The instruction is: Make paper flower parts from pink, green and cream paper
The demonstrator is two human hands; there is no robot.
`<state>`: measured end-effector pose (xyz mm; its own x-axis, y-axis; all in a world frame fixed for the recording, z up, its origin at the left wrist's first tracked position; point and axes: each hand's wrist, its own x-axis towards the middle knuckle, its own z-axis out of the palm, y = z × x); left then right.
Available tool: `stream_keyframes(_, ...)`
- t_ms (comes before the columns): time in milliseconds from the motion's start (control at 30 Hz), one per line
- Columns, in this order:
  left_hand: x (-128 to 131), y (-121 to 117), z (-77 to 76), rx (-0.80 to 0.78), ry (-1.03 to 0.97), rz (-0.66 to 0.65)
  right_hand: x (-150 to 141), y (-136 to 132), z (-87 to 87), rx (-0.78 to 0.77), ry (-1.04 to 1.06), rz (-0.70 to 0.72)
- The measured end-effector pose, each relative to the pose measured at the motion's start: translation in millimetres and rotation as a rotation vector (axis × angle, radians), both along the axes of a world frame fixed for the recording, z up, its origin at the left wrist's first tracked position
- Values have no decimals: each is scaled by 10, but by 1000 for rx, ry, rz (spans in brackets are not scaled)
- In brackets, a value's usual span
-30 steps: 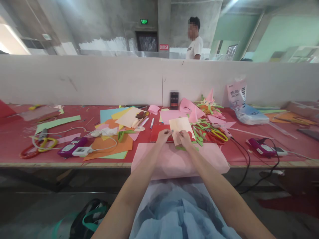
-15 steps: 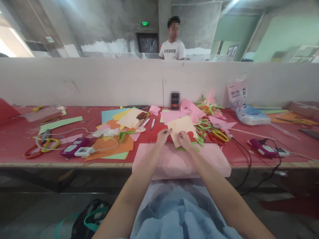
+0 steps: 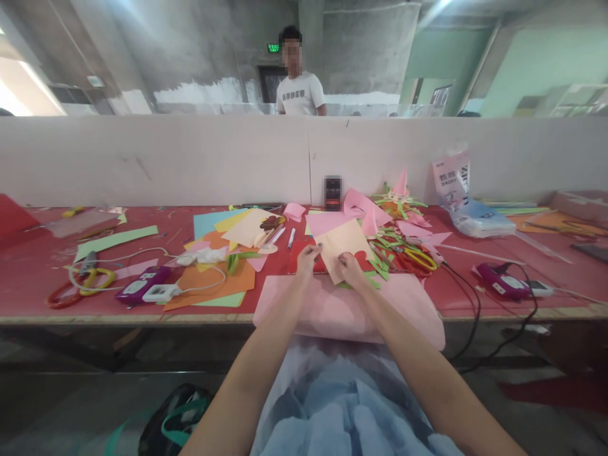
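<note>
Both hands hold a cream sheet of paper point(image 3: 342, 242) above the red table point(image 3: 28, 272). My left hand point(image 3: 308, 258) pinches its left edge with closed fingers. My right hand point(image 3: 350, 267) pinches its lower edge, fingers also closed. The sheet tilts up and away from me. Under my wrists a large pink sheet point(image 3: 346, 307) hangs over the table's front edge. Red paper point(image 3: 297, 253) lies just behind my left hand.
Orange paper point(image 3: 223, 282), a purple glue gun point(image 3: 137, 285) and yellow scissors point(image 3: 92, 278) lie left. Green strips point(image 3: 384, 250), red-yellow scissors point(image 3: 413, 258), another glue gun point(image 3: 501, 282) and a plastic bag point(image 3: 468, 206) lie right. A person point(image 3: 299, 79) stands behind the white partition point(image 3: 156, 158).
The cream sheet has turned a little in my hands and tipped leftward. The person behind the partition has walked from right to left.
</note>
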<state>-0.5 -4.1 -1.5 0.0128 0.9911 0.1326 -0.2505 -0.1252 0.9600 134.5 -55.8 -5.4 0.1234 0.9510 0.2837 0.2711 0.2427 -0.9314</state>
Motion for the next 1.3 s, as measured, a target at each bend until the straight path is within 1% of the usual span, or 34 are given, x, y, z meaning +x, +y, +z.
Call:
stream_keyframes(67,0,-20,26,-11,-41,-9,-3,-7,6,4,-3,17)
stream_keyframes(200,-3,-43,52,-16,-36,36,0,-11,9,9,-12,35)
stream_keyframes(467,-2,-30,34,87,-10,89,9,-8,17,4,-24,33)
stream_keyframes(567,8,-17,47,124,48,125,15,-12,24,-4,-30,28)
stream_keyframes(700,0,-19,62,161,193,222,23,-11,21,-18,-43,34)
stream_keyframes(800,-13,-32,69,207,229,265,27,2,-5,-13,-58,42)
stream_keyframes(900,-14,-34,86,208,207,260,29,21,-41,14,-82,35)
stream_keyframes(1000,7,-34,106,149,202,230,30,31,-59,35,-108,20)
stream_keyframes(1100,39,-51,106,93,221,131,28,25,-46,19,-132,0)
stream_keyframes(1167,51,-68,90,107,252,49,26,16,-28,1,-150,5)
stream_keyframes(1200,52,-75,80,117,273,29,25,11,-19,-1,-161,11)
stream_keyframes(1233,51,-78,68,126,293,30,23,5,-10,0,-173,14)
stream_keyframes(1300,44,-73,43,133,325,81,21,-6,4,8,-191,16)
